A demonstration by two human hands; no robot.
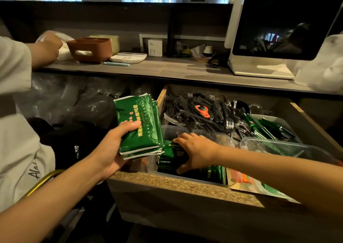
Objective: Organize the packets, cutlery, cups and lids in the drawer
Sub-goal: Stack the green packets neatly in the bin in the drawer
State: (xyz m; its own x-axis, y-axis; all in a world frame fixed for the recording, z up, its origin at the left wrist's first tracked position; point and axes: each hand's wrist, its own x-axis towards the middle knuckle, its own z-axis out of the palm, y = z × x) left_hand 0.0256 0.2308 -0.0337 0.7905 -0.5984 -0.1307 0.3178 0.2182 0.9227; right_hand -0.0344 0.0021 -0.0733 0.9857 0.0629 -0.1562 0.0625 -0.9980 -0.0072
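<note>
The green packets (138, 126) look light, thin and a little slippery, so I judge a stack is best gripped across its flat faces near the lower edge. The left hand (113, 150) holds such a stack just above the drawer's (167, 182) left front corner, thumb curled on top. The right hand (194, 152) reaches down with fingers curled around more packets (171, 154) in a clear container (207, 132) inside the drawer.

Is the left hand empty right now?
No, the left hand grips a stack of green packets above the drawer's front edge, while the right hand reaches into the drawer's clear container.
</note>
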